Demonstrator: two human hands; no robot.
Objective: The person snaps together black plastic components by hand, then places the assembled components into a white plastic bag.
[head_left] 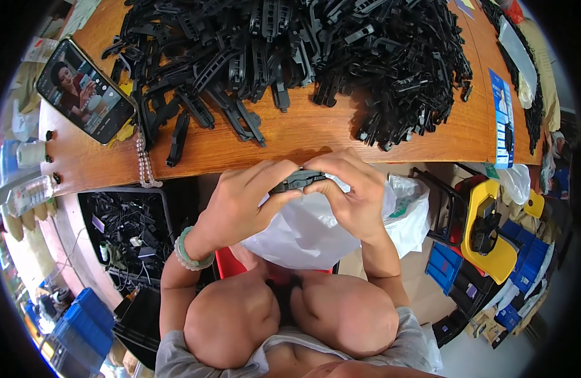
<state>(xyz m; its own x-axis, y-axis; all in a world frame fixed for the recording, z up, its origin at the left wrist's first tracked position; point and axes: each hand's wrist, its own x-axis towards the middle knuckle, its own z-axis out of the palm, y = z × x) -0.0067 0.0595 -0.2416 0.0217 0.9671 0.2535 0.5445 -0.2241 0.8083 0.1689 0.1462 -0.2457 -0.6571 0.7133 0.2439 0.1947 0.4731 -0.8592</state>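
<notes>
My left hand [243,201] and my right hand [354,196] meet just off the front edge of the wooden table [290,148]. Both are closed on one small black plastic part [296,182], pinched between thumbs and fingers. Its exact kind does not show, and the fingertips cover its ends. Below the hands a white plastic bag [303,236] hangs open over my lap. Beyond them on the table lies a heap of long black plastic parts [240,60]. A second heap of smaller black pieces [407,94] spreads to its right.
A phone [85,91] showing a video leans at the table's left, near a string of beads [144,160]. A black crate of cables and small items [129,236] stands lower left. At the right are a yellow chair [501,252] and a blue-white leaflet [501,116].
</notes>
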